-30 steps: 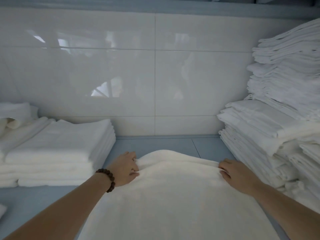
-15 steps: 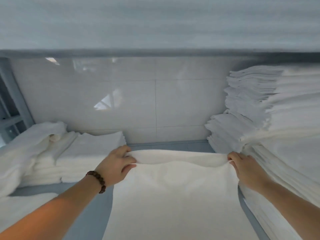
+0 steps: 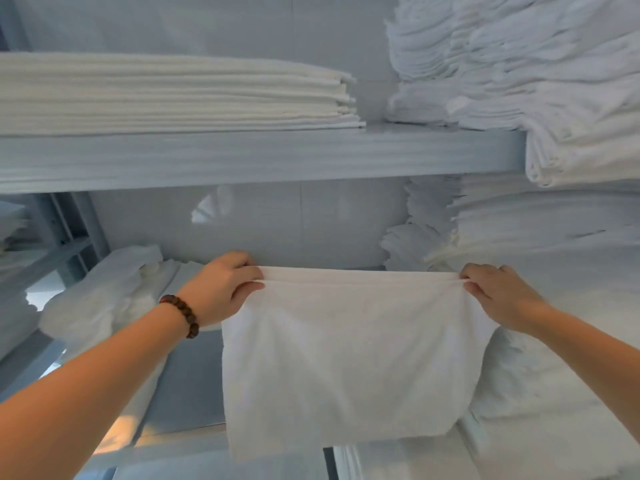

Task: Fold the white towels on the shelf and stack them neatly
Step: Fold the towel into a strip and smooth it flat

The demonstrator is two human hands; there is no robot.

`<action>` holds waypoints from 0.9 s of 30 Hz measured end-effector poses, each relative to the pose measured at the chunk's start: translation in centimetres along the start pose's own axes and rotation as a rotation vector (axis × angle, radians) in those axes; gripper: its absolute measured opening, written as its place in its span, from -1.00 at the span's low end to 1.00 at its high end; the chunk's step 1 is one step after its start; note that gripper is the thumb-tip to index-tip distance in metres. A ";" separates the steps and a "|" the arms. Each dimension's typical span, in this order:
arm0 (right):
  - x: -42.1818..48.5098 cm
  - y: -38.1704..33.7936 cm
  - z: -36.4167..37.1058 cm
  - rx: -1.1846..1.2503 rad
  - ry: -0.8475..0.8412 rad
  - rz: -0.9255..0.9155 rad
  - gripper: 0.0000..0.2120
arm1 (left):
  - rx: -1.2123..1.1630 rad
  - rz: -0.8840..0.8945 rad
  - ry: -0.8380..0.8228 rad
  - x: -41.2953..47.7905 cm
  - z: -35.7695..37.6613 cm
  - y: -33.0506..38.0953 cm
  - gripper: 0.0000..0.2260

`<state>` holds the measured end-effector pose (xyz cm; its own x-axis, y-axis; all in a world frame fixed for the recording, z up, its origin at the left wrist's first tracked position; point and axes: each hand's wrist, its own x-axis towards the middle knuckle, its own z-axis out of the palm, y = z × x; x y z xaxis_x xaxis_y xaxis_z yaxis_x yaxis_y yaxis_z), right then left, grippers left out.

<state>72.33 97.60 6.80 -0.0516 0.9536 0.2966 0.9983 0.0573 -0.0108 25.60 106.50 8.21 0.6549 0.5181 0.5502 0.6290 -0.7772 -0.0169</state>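
Shelf (image 3: 242,157) backdrop; left hand (image 3: 221,289), right hand (image 3: 498,296) raised, each pinching towel (image 3: 346,358) corner

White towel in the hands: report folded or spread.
Folded over: the white towel hangs doubled, two edges stacked along the top, pinched by left hand and right hand.

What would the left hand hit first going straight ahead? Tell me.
Probably the back wall; the left hand, gripping the towel by its top edge, points at it, though depth is unclear.

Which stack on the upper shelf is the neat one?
The left stack: flat, even layers with aligned edges. The right pile is rumpled and overhangs the upper shelf.
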 end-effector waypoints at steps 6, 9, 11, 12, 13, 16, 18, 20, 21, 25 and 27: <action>-2.2 -0.1 -2.6 0.210 -0.019 0.041 -0.81 | -0.047 -0.173 0.002 -1.4 -2.2 1.6 -0.64; -2.9 -0.4 -2.8 0.239 -0.043 0.011 -0.62 | -0.028 -0.201 -0.056 -1.4 -2.4 2.3 -0.66; -3.0 -0.2 -2.7 0.258 -0.055 0.003 -0.61 | 0.004 -0.209 -0.108 -1.2 -2.5 2.4 -0.75; -3.1 0.0 -2.7 0.264 -0.063 0.003 -0.62 | 0.019 -0.214 -0.135 -1.0 -2.5 2.5 -0.80; -3.2 0.2 -2.8 0.265 -0.070 0.005 -0.64 | 0.035 -0.220 -0.166 -0.9 -2.5 2.6 -0.82; -3.4 1.1 -3.0 0.272 -0.065 0.014 -0.73 | 0.097 -0.247 -0.250 -0.5 -2.4 3.0 -0.81; -3.4 1.6 -3.0 0.276 -0.052 0.011 -0.77 | 0.142 -0.252 -0.264 -0.6 -2.2 3.3 -0.79; -3.3 2.0 -2.9 0.262 -0.047 -0.010 -0.78 | 0.178 -0.249 -0.258 -0.8 -2.1 3.8 -0.77; -3.3 2.1 -2.9 0.257 -0.052 -0.015 -0.77 | 0.186 -0.255 -0.253 -0.9 -2.0 4.0 -0.77; -3.3 2.8 -2.9 0.240 -0.123 0.010 -0.76 | 0.152 -0.297 -0.210 -1.4 -2.1 4.4 -0.79; -3.2 3.3 -2.9 0.216 -0.146 0.013 -0.82 | 0.112 -0.312 -0.155 -1.5 -2.4 4.3 -0.81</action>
<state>75.86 93.91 8.57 -0.0583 0.9864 0.1539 0.9708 0.0919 -0.2215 26.35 101.50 9.34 0.4744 0.7789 0.4101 0.8450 -0.5335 0.0357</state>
